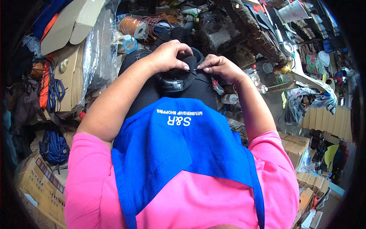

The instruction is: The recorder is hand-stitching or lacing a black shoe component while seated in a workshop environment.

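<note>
- Nearest, one blue apron [179, 152] lies over a pink shirt; the person's lap beyond it is in black cloth, and the rest is placed from the shoe resting there.
- One black shoe [179, 78] sits on the lap just past the apron's top edge, its opening turned up toward the camera.
- The left hand [167, 55] curls over the far side of the shoe, fingers closed on its upper edge, holding it down.
- The right hand [219, 66] is at the shoe's right edge, thumb and forefinger pinched narrow on what looks like a thin dark thread [200, 78]; whether a needle is in the pinch cannot be told.
- Judging by this, a stitch is being drawn through the upper: it would go best with the left hand keeping the shoe from twisting, and the pull kept straight along the thread and steady, so it tightens without tearing the edge.
- Left of the shoe, one pair of blue-handled scissors [54, 93] hangs against flattened cardboard [72, 72].
- Beyond the shoe on the left, one clear plastic bottle [129, 43] and one roll of brown cord [133, 26].
- Right of the shoe, two more small bottles [228, 98] lie near the forearm.
- Far right, stacked cardboard boxes [295, 149], too many to count surely.
</note>
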Available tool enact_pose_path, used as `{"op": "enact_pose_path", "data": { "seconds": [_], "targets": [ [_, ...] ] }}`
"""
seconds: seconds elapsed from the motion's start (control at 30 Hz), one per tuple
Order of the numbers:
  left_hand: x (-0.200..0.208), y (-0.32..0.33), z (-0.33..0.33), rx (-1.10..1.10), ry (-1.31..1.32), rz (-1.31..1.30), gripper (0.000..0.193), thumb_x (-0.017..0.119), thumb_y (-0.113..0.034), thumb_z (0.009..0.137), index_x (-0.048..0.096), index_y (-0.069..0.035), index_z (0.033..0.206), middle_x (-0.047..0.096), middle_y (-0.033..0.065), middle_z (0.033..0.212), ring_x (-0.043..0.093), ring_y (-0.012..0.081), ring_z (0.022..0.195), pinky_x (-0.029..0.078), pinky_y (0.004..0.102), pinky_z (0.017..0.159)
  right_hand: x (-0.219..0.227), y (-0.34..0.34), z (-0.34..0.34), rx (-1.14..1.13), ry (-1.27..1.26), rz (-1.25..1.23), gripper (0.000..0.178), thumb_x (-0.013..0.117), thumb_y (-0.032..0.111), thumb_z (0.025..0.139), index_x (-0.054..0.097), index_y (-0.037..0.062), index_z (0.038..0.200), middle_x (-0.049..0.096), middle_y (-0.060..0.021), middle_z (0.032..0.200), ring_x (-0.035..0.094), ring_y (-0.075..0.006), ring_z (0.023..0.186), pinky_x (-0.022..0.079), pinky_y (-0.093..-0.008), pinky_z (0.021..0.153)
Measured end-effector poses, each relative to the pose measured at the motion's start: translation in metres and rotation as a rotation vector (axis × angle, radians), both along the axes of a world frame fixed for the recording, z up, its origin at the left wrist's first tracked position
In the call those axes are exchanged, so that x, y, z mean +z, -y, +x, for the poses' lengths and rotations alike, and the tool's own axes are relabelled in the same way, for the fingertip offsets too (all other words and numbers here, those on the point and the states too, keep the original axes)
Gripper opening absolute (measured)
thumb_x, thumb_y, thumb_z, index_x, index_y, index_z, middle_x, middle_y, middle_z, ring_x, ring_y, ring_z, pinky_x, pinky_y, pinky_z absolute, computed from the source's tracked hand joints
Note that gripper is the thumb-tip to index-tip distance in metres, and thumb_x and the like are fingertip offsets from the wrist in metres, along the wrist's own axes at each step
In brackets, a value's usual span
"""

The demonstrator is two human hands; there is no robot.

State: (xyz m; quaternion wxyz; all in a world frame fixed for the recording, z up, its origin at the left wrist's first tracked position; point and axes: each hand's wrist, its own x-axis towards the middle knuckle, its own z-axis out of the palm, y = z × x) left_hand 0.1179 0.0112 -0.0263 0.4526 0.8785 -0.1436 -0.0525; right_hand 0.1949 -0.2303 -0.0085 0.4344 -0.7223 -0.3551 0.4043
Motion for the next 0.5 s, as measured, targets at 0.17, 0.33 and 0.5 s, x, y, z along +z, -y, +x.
{"op": "enact_pose_path", "data": {
  "seconds": [0.17, 0.33, 0.5],
  "targets": [
    [-0.001, 0.001, 0.002, -0.006, 0.012, 0.021, 0.048, 0.081, -0.018, 0.061, 0.063, -0.013, 0.105, 0.056, 0.0096, 0.097, 0.057, 0.0239, 0.096, 0.047, 0.0352, 0.086, -0.001, -0.005, -0.001, -0.012, -0.029, 0.001, 0.019, 0.066, 0.007, 0.082, 0.071, 0.0067, 0.100, 0.061, -0.0029, 0.090, 0.057, -0.0138, 0.090, 0.044, -0.0269, 0.085],
    [0.005, 0.004, -0.004, 0.036, 0.006, 0.006, 0.046, 0.078, -0.015, 0.063, 0.062, -0.011, 0.105, 0.056, 0.0109, 0.097, 0.056, 0.0252, 0.098, 0.046, 0.0361, 0.087, 0.003, -0.019, -0.038, -0.239, 0.135, 0.024, 0.017, 0.071, 0.007, 0.077, 0.069, 0.0053, 0.093, 0.064, -0.0045, 0.082, 0.062, -0.0140, 0.077, 0.050, -0.0271, 0.072],
    [0.020, -0.008, -0.031, 0.127, 0.092, 0.053, 0.029, 0.052, 0.000, 0.080, 0.061, -0.006, 0.107, 0.054, 0.0131, 0.104, 0.052, 0.0285, 0.105, 0.042, 0.0355, 0.093, 0.028, -0.017, -0.059, -0.156, 0.685, 0.043, 0.019, 0.070, 0.006, 0.074, 0.069, 0.0091, 0.093, 0.060, -0.0104, 0.080, 0.061, -0.0248, 0.074, 0.051, -0.0349, 0.066]
  ]
}}
